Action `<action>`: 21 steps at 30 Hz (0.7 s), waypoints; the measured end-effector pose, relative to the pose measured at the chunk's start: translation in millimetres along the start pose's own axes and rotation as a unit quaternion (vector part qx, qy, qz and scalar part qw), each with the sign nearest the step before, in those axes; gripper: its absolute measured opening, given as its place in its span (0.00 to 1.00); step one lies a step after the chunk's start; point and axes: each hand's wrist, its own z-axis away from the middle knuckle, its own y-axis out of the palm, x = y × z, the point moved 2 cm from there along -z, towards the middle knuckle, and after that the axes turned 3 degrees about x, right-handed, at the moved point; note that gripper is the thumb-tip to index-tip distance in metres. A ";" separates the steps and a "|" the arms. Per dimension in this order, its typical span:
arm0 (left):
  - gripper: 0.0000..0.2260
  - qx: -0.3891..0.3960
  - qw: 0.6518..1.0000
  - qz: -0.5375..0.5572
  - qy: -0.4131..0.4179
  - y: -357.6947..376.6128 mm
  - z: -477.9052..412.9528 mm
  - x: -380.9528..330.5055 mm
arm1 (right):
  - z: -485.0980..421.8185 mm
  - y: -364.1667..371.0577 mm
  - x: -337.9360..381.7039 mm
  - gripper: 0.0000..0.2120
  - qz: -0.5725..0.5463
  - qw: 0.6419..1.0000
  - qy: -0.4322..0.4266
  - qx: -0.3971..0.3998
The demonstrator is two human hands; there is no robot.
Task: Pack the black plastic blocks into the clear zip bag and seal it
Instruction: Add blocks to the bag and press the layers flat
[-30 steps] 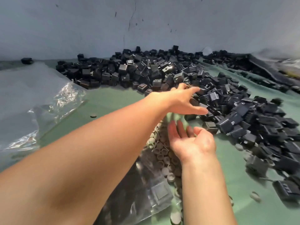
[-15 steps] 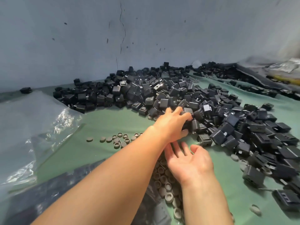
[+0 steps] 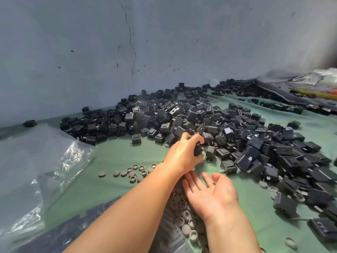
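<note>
A big heap of black plastic blocks spreads over the green cloth from the back wall toward the right. My left hand reaches to the heap's near edge, its fingers curled round black blocks. Just below it my right hand lies palm up with relaxed fingers and holds nothing. A clear zip bag lies under my forearms near the bottom edge, dark shapes showing through it.
Crumpled clear plastic sheeting covers the left side. Small grey round caps lie scattered on the cloth and heaped under my right hand. A grey wall stands behind the heap. More bags and clutter sit at the far right.
My left hand came down onto the heap's edge and its fingers curled round blocks. My right hand stayed palm up below it. The camera tilted up.
</note>
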 end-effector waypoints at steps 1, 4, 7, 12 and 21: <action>0.18 -0.007 0.999 0.034 -0.010 0.1 4.0 2.1 | -1.2 0.6 0.6 0.25 0.006 1.000 -0.004 0.002; 0.16 -0.010 0.987 0.145 -0.075 -5.7 11.9 7.5 | -2.3 3.4 2.0 0.25 0.002 1.000 -0.012 0.013; 0.15 0.040 0.906 0.380 -0.184 -16.2 18.3 9.8 | -0.5 3.6 0.6 0.24 -0.018 1.000 0.002 0.026; 0.16 0.174 0.802 0.538 -0.191 -17.7 35.7 -10.2 | 0.9 5.4 0.8 0.10 -0.028 0.997 0.011 0.077; 0.11 -0.003 0.874 0.471 -0.118 -53.3 91.3 -15.8 | 26.6 15.5 -21.2 0.18 0.020 0.981 0.039 0.187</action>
